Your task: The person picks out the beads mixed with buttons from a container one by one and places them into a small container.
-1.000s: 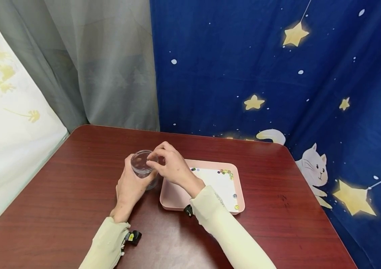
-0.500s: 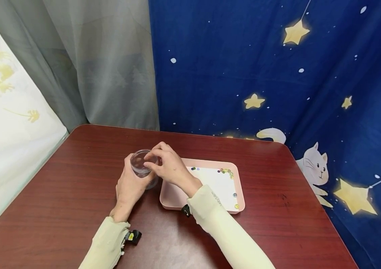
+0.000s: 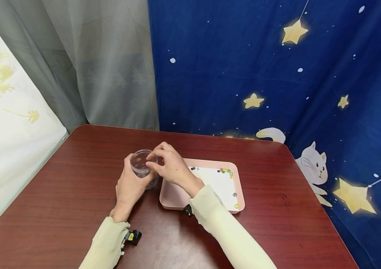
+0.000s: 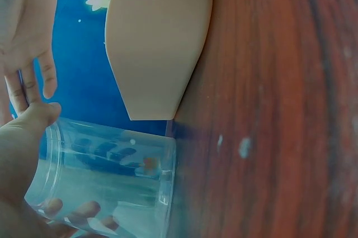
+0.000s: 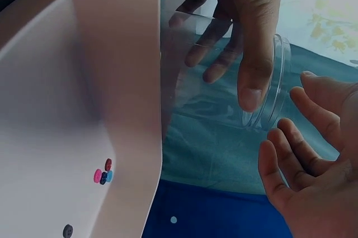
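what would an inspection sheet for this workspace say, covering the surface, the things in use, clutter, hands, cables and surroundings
Surface: reddish-brown table, a few dark marks toward its right side.
Things in use: clear jar, upright, contents unclear; pink tray beside it, with small buttons along its inner edges.
Clutter: nothing seen.
Left hand: grips the jar.
Right hand: fingers at the jar's mouth, no button seen between them.
Cables: nothing seen.
Surroundings: grey curtain and blue star-print curtain behind the table; white cloth with yellow print at the left.
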Tool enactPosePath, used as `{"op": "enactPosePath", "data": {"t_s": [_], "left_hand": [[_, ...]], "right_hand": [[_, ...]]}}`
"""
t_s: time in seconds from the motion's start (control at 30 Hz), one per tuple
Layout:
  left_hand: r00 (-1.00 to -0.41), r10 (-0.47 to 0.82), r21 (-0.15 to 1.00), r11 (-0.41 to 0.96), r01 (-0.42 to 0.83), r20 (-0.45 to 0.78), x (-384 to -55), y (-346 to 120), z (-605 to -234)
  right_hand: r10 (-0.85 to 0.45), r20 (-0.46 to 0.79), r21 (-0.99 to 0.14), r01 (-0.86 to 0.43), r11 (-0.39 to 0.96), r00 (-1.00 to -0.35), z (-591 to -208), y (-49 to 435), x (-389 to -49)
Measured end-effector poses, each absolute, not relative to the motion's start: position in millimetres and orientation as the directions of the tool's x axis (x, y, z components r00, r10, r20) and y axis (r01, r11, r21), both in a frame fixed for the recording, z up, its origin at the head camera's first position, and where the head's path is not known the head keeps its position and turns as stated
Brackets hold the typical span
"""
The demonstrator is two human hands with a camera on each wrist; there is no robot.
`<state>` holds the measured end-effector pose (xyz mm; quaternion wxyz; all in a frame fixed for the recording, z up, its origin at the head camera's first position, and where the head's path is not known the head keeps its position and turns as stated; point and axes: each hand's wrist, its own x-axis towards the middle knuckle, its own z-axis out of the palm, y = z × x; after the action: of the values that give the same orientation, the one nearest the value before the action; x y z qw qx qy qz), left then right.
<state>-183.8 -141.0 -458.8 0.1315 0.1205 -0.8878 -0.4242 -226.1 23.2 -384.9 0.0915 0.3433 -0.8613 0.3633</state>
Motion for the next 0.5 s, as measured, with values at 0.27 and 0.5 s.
{"op": "enactPosePath", "data": {"t_s": [0.27, 0.5], "left_hand": [[-0.935, -0.331, 0.785, 0.61, -0.107, 0.13, -184.3, -141.2, -460.6], [-0.93, -0.343, 0.787, 0.607, -0.112, 0.132, -185.5, -138.8, -459.5]], "right_hand": [[-0.515, 0.417, -0.562, -0.658, 0.501, -0.749, -386.8, 26.3, -225.1], [-0.476, 0.394, -0.626, -0.608, 0.487, -0.787, -390.2, 37.0, -227.0]]}}
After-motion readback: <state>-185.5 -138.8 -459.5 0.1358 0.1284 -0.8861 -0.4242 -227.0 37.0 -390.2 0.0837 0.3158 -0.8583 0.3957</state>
